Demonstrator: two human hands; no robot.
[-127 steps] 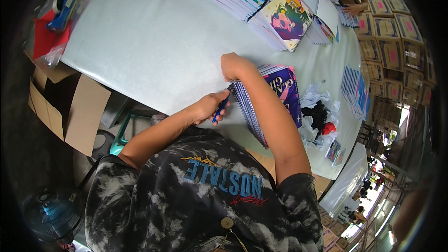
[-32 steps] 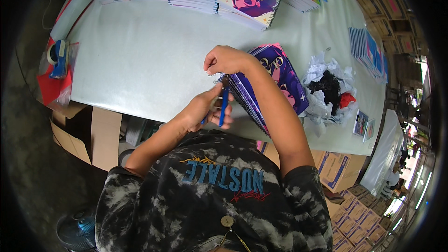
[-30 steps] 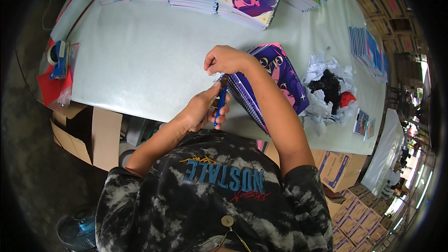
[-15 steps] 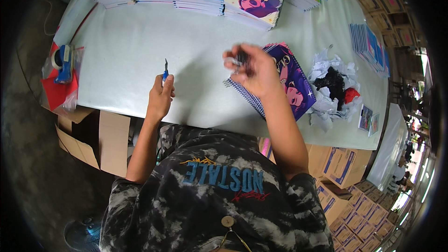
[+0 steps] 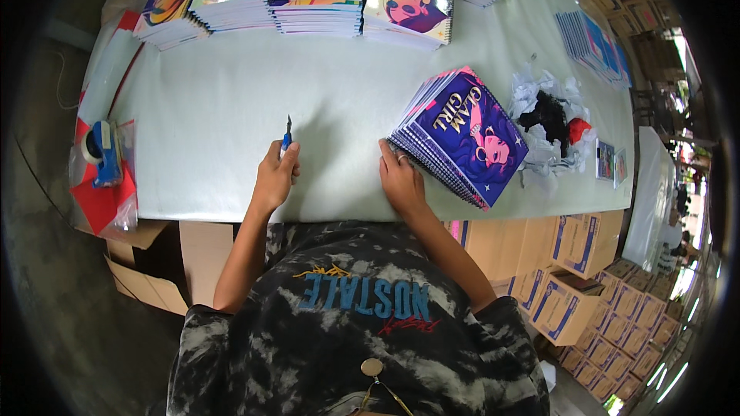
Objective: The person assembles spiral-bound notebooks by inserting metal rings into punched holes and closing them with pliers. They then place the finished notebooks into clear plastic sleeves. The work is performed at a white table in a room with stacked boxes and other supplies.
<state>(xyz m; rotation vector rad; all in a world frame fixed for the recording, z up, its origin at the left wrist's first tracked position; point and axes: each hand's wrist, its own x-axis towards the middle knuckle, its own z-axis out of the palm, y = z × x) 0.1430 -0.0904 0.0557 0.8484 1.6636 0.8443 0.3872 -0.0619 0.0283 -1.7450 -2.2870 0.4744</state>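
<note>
One purple notebook stack (image 5: 479,139) | left hand (image 5: 275,177), left of stack: clenched round blue-handled pliers (image 5: 287,140) | right hand (image 5: 402,183) at stack's coils (image 5: 443,172): grip unclear

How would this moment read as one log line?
left hand: holds blue tool | right hand: at spiral edge of notebooks | right of notebooks: crumpled white material

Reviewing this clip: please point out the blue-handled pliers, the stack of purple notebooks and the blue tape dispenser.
Blue-handled pliers (image 5: 287,139): head view, on the blue handle.
Stack of purple notebooks (image 5: 472,137): head view, on the top cover.
Blue tape dispenser (image 5: 110,165): head view, on its blue body.
</note>
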